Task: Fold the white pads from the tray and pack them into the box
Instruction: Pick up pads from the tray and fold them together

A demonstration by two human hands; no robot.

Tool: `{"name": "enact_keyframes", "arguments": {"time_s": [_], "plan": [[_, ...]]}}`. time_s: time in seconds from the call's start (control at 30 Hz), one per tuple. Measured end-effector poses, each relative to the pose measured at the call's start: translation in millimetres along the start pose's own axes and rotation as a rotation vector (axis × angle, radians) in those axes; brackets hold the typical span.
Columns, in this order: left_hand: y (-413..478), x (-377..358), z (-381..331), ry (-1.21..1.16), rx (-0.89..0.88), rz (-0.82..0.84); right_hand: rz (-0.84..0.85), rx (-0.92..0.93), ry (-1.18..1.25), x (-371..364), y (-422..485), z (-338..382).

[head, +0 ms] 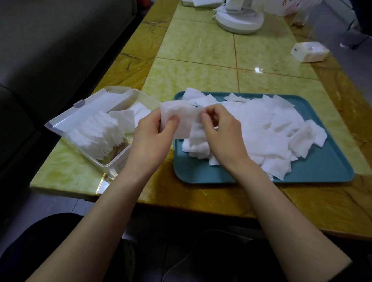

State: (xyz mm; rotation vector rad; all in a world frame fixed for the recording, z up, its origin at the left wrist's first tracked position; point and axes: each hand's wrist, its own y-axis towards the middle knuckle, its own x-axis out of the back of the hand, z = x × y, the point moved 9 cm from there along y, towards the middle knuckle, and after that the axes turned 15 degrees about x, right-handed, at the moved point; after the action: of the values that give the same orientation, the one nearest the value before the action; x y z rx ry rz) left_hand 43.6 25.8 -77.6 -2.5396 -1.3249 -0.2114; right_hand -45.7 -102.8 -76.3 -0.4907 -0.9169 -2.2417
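A single wide-angle view from the person's head looks forward and down along the table point(201, 42), close above the left hand point(154, 133) and right hand point(221, 137); a sofa point(43, 36) fills its left side.

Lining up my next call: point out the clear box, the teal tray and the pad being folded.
clear box point(92, 157): head view, on its near wall.
teal tray point(326, 163): head view, on the bare floor near its right end.
held pad point(186, 120): head view, on the middle of the sheet.
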Motion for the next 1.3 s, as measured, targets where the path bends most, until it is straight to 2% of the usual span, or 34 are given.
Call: {"name": "enact_keyframes", "arguments": {"time_s": [0.13,0.3,0.43,0.5,0.57,0.67,0.8,0.9,1.03,1.1,1.17,1.3], "plan": [[0.9,1.6,-0.8,0.006,-0.017,-0.007,-0.006,-0.042,0.028,9.1,2.2,-1.1],[1.2,1.4,1.3,0.002,-0.004,-0.016,-0.141,-0.125,0.181,28.6,-0.2,-1.8],[1.4,-4.0,6.3,0.012,0.016,-0.009,-0.138,-0.264,0.633,16.1,-9.1,1.1],[-0.5,-9.9,7.2,0.009,0.025,0.024,-0.063,-0.254,0.69,5.1,-11.7,8.4],[-3.2,-14.4,7.3,0.003,0.029,0.053,-0.018,-0.201,0.562,0.0,-13.6,11.7],[-5.9,-19.5,8.1,-0.006,0.037,0.079,-0.037,-0.159,0.402,-1.0,-16.7,9.3],[-9.1,-28.2,8.1,-0.114,0.104,0.159,-0.077,-0.13,0.315,4.0,-17.4,8.2],[-13.4,-32.6,3.0,-0.066,0.039,0.22,-0.069,-0.11,0.279,2.9,-16.9,11.1],[-8.1,-20.1,4.4,-0.048,0.019,0.14,-0.038,-0.081,0.283,2.9,-11.2,13.6],[-4.8,-12.8,2.9,-0.031,0.021,0.079,-0.052,-0.03,0.176,10.6,-5.1,13.7],[-2.8,-7.6,1.3,-0.03,0.011,0.048,0.037,0.035,-0.052,8.2,-1.2,12.5],[0.3,1.6,1.9,-0.04,0.017,0.019,0.477,0.024,-0.472,-28.9,-15.3,-7.7]]}}
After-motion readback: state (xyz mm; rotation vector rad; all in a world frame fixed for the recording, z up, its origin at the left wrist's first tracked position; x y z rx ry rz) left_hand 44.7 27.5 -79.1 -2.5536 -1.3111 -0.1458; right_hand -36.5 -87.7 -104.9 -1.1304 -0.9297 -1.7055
